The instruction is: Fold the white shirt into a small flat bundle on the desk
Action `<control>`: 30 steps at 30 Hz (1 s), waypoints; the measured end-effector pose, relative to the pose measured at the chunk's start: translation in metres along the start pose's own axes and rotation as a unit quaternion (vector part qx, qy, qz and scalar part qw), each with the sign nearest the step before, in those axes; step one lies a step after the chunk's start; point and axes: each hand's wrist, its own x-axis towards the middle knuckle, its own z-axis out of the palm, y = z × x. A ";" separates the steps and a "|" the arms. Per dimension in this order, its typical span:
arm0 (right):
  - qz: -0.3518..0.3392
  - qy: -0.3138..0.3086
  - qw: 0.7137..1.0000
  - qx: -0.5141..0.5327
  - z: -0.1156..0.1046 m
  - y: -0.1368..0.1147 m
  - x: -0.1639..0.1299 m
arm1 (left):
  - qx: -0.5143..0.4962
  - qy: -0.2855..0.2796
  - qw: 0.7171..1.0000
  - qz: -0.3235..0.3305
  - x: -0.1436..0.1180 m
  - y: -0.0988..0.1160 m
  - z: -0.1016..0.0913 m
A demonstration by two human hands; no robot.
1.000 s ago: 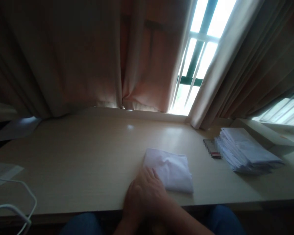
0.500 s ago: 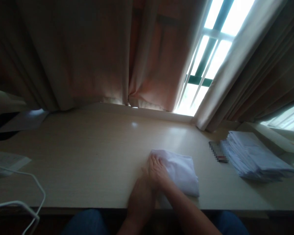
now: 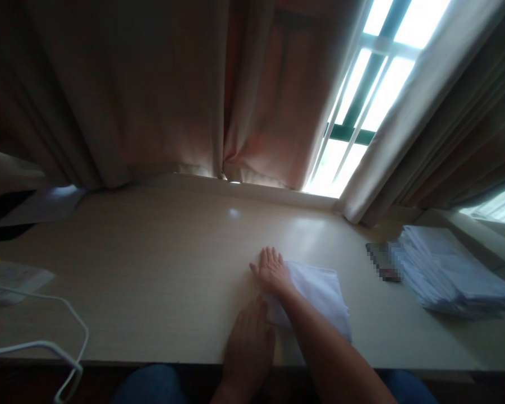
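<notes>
A folded white cloth (image 3: pixel 317 292) lies flat on the pale wooden desk (image 3: pixel 164 269), in front of me. My right hand (image 3: pixel 272 273) rests palm down over its left edge, fingers stretched out and thumb spread to the left. Closer to the desk's front edge, my left hand (image 3: pixel 249 334) lies flat with its fingers extended, its fingertips at the cloth's lower left corner. Neither hand grips anything. Part of the cloth is hidden under my right hand and forearm.
To the right sits a stack of folded white cloths (image 3: pixel 458 275), with a blurred-out phone-like object (image 3: pixel 382 262) beside it. A white cable (image 3: pixel 46 345) and a plastic packet (image 3: pixel 19 280) are on the left. Curtains (image 3: pixel 168 95) hang behind the desk.
My right hand has slid slightly toward the far left corner of the cloth, its thumb now spread. My left hand has shifted a little toward me. The view has tilted slightly.
</notes>
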 end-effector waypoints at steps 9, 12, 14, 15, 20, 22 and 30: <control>-0.099 0.136 0.983 0.077 -0.010 -0.034 -0.064 | -0.028 0.008 1.000 0.003 0.002 -0.005 -0.009; -0.125 0.128 0.975 0.133 0.002 -0.040 -0.095 | -0.029 0.024 0.999 -0.003 0.016 -0.008 -0.011; -0.088 0.128 0.976 0.152 0.005 -0.035 -0.104 | -0.022 0.034 0.999 0.001 0.032 -0.008 -0.010; -0.069 0.126 0.978 0.151 0.004 -0.030 -0.106 | -0.020 0.032 0.999 0.014 0.039 -0.007 -0.008; -0.053 0.093 0.987 0.116 -0.003 -0.009 -0.105 | -0.010 -0.008 0.995 0.096 0.054 -0.008 0.013; -0.052 0.086 0.990 0.103 -0.003 -0.004 -0.105 | 0.005 -0.014 0.995 0.099 0.050 -0.011 0.021; -0.064 0.109 0.991 0.038 -0.007 0.044 -0.136 | 0.059 -0.055 0.994 0.068 0.050 -0.005 0.018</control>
